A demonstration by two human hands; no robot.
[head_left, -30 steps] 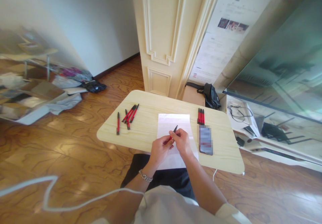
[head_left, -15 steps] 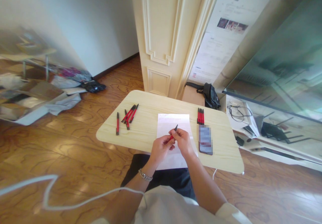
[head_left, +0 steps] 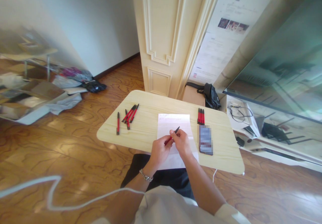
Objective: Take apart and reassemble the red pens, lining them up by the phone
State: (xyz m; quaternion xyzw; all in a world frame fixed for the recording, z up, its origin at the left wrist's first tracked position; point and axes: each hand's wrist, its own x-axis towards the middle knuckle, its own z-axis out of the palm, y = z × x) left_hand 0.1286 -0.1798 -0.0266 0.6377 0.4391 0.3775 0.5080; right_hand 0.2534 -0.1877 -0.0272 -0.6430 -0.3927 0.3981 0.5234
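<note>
Over a white sheet of paper (head_left: 173,120), a red pen with a black tip (head_left: 177,130) is held between both hands. My left hand (head_left: 160,150) is closed around its lower end, by the wrist with a chain bracelet. My right hand (head_left: 182,143) pinches the pen nearer its dark tip, which points up and to the right. Fingers hide much of the pen's middle. Further left on the table lie a loose pile of red and black pens (head_left: 130,114) and one single pen (head_left: 118,123). Several matching pens (head_left: 201,116) stand in a neat row at the right.
The pale wooden table (head_left: 146,106) has rounded corners. A phone (head_left: 206,140) with a blurred screen lies right of the paper. A white cable (head_left: 100,197) crosses the lower left. Beyond the table are a black bag (head_left: 210,95) and a cream door panel (head_left: 161,22).
The pen in my hands has tilted further toward the right, and more of its red body shows between the fingers. The pens on the table have not moved.
</note>
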